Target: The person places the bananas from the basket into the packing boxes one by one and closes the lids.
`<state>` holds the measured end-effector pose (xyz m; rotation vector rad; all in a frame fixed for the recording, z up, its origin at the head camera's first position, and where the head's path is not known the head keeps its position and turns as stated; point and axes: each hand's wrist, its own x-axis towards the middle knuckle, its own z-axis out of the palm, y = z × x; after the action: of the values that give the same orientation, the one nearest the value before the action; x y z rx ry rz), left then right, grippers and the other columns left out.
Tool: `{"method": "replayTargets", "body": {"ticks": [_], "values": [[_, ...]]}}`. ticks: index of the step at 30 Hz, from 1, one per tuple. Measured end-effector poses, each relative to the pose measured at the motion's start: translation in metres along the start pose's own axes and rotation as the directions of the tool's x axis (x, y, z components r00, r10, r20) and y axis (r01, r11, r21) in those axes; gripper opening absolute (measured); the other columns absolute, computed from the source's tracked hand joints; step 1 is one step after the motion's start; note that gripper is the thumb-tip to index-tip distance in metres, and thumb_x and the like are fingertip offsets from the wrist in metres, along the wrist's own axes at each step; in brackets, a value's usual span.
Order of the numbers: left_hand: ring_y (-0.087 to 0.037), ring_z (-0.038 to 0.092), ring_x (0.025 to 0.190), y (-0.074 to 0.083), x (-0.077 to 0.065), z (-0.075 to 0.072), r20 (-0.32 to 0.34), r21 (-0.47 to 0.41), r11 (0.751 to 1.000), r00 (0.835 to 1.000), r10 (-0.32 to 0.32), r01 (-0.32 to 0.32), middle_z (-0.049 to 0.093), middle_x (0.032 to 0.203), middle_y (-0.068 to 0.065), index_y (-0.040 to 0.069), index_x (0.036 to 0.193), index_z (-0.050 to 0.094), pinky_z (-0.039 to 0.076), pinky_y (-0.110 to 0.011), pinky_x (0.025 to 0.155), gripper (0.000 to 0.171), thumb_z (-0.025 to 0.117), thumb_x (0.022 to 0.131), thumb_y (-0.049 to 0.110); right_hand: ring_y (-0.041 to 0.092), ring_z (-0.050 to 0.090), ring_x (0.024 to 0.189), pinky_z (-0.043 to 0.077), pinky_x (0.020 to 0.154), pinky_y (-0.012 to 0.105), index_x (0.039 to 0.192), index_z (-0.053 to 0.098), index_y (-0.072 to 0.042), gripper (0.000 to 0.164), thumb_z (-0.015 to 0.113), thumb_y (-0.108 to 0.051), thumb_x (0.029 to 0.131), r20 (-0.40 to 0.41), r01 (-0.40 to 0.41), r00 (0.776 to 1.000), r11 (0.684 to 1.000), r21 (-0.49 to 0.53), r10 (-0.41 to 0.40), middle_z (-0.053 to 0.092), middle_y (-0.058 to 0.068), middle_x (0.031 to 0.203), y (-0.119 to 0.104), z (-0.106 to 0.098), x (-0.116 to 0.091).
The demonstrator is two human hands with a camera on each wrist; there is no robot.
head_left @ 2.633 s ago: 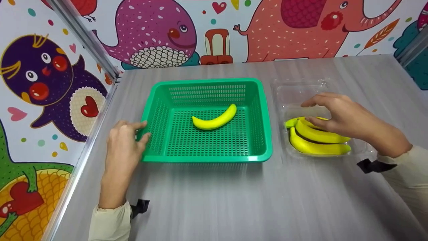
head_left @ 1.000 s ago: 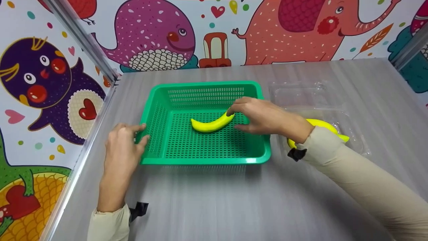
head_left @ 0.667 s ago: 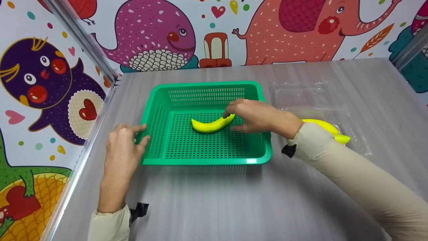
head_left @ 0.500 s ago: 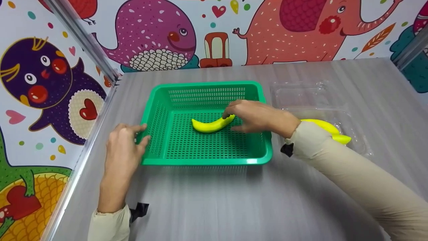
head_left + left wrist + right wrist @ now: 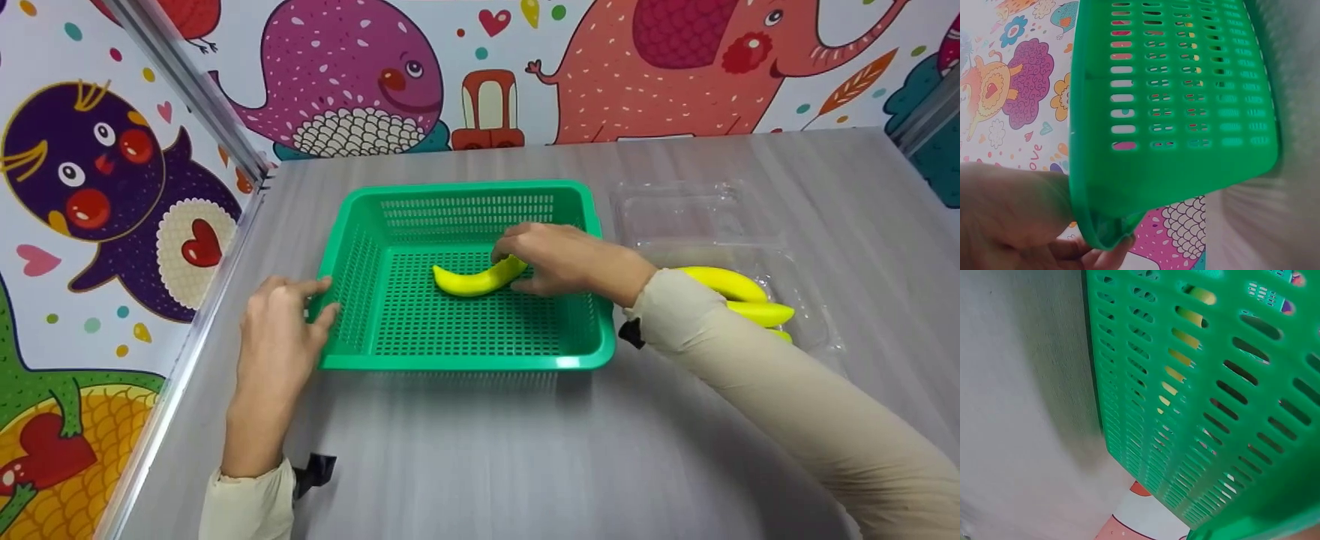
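A green plastic basket (image 5: pixel 465 363) with slotted walls stands on the table, a yellow banana (image 5: pixel 465 283) lying on its floor. My right hand (image 5: pixel 562 259) reaches in over the basket's right wall; its fingers and thumb curl round the banana's right end. At the opposite side, my left hand (image 5: pixel 277 341) grips the basket's left rim. In the left wrist view the left hand's fingers (image 5: pixel 1109 256) bend around the rim's corner. Yellow shows through the wall slots in the right wrist view, where the right hand is almost wholly outside the picture.
Right of the basket sits a clear plastic clamshell box (image 5: pixel 686 214), its lid laid back. Several bananas (image 5: pixel 724 281) lie inside, partly hidden by the right sleeve (image 5: pixel 720 337). Printed cartoon walls (image 5: pixel 352 67) border the table at the back and left.
My right hand has gone left from over the clamshell box into the basket, and its fingers have closed in on the banana's right end. My left hand has stayed at the rim.
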<state>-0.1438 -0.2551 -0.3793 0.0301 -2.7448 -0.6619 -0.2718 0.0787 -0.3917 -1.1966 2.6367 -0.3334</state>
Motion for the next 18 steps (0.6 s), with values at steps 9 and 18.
{"method": "replayTargets", "body": {"ticks": [9,18], "values": [[-0.047,0.072,0.096,0.0,-0.001,-0.001,-0.003,0.002,1.0,1.0,0.001,-0.001,0.073,0.11,-0.035,-0.005,0.123,0.079,0.06,-0.059,0.081,0.034,0.084,0.09,-0.001,0.028,0.069,0.119,0.061,0.106,0.047,0.137,0.073,-0.009,0.044,0.085,-0.017,0.096,0.007,0.022,1.0,0.994,-0.106,-0.021,0.073,0.011,0.133,-0.002,0.007,0.006],[-0.046,0.071,0.097,0.001,0.0,0.0,0.003,0.004,1.0,1.0,-0.009,0.009,0.073,0.109,-0.034,-0.004,0.123,0.079,0.06,-0.059,0.082,0.034,0.085,0.09,0.0,0.028,0.066,0.113,0.061,0.105,0.044,0.133,0.075,-0.008,0.039,0.084,-0.017,0.096,0.007,0.041,0.999,0.982,-0.187,-0.04,0.072,0.009,0.124,-0.002,0.012,0.003]]}}
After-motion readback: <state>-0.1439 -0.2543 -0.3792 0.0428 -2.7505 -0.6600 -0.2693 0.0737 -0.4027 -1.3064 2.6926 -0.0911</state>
